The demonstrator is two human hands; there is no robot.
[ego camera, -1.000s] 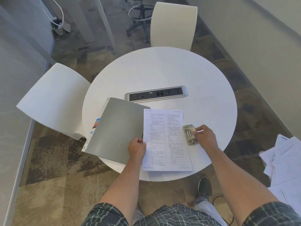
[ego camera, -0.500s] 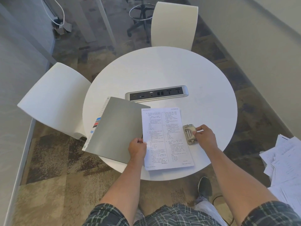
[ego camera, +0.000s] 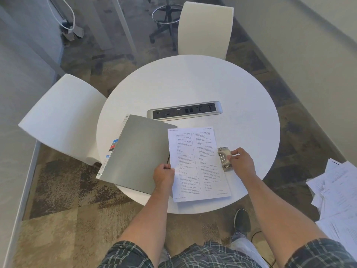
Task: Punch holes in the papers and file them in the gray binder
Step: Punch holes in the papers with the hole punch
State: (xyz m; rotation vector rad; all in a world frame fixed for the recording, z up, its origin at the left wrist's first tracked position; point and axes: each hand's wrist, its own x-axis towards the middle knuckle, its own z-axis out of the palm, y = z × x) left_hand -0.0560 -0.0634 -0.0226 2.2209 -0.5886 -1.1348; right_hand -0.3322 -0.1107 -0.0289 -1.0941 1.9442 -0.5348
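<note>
A printed stack of papers [ego camera: 197, 161] lies on the near part of the round white table [ego camera: 193, 82]. My left hand [ego camera: 163, 174] pinches the stack's left edge. A metal hole punch [ego camera: 224, 157] sits against the papers' right edge, and my right hand [ego camera: 241, 161] grips it from the right. The closed gray binder [ego camera: 137, 151] lies at an angle to the left of the papers, with colored index tabs showing along its left side; the papers' top left corner overlaps it.
A silver power and data strip [ego camera: 184, 111] is set into the table behind the binder. White chairs stand at the left [ego camera: 61, 117] and at the far side [ego camera: 205, 28]. Loose sheets [ego camera: 336, 194] are piled at the right edge of view.
The papers have turned slightly counterclockwise and their right edge has moved against the hole punch. Both hands keep their grips.
</note>
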